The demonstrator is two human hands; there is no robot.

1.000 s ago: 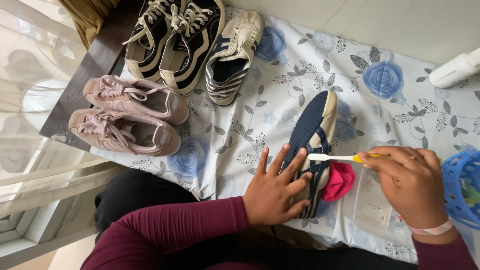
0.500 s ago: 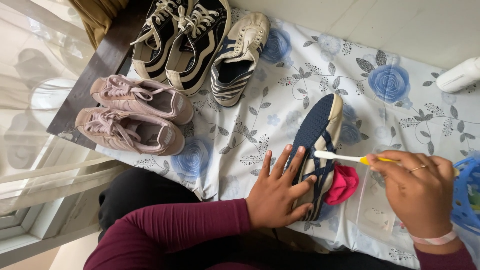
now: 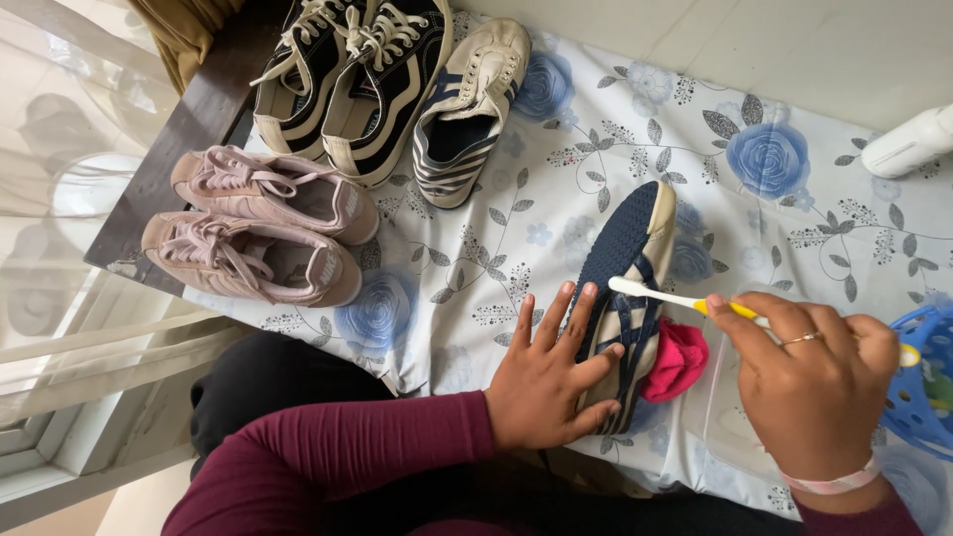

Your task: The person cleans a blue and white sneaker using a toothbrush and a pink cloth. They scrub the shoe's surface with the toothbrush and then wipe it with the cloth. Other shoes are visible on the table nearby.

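Head view, looking down on a tabletop spread with a white cloth printed with blue roses. The left hand lies flat on a navy shoe turned on its side near the front edge of the tabletop, sole towards the left; the fingers are open and spread, pressing the shoe down rather than gripping it. The right hand is closed around the yellow handle of a toothbrush, whose white head touches the shoe's striped upper just beside the sole edge. A pink rag lies bunched against the shoe, between the two hands. A blue perforated basket stands at the right edge, partly hidden by the right hand, and a white bottle lies at the far right.

Well apart from the hands, towards the far left, wait a pair of pink sneakers, a pair of black-and-white sneakers and a single striped cream shoe, apparently the mate of the navy one.

As a judgement: brushing is under way on one shoe only. The navy sole shows no obvious dirt, though the pictures cannot confirm how much of it is cleaned. The five other shoes appear untouched, so most of the work seems left.
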